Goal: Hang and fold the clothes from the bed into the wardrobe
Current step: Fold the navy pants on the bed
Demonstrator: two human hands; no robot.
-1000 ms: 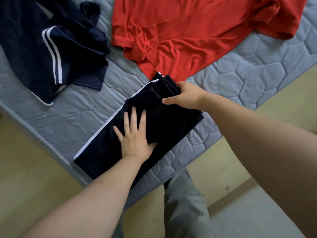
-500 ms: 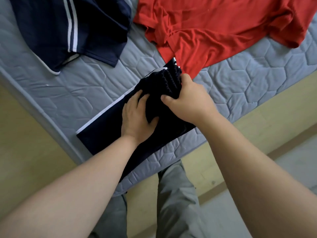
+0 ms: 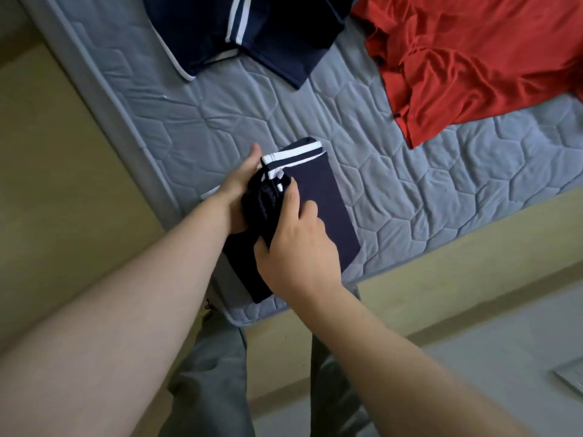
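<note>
One garment of three looks nearly folded. In the head view, navy trousers (image 3: 325,209) (white-striped) lie doubled over near the corner of the bed (image 3: 220,115). A red shirt (image 3: 473,64) and another navy garment (image 3: 252,33) lie loose farther up. The wardrobe is out of view. The right hand (image 3: 296,244) has a narrow grip, thumb on top and fingers curled round the folded edge. The left hand (image 3: 239,181) cups the bundle's left side with its fingers hidden, so I cannot tell its grip.

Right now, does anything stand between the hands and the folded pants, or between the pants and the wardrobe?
Nothing visible. The right hand grips the pants, the left hand touches them on the mattress. The wardrobe is out of view, so that path cannot be judged.
</note>
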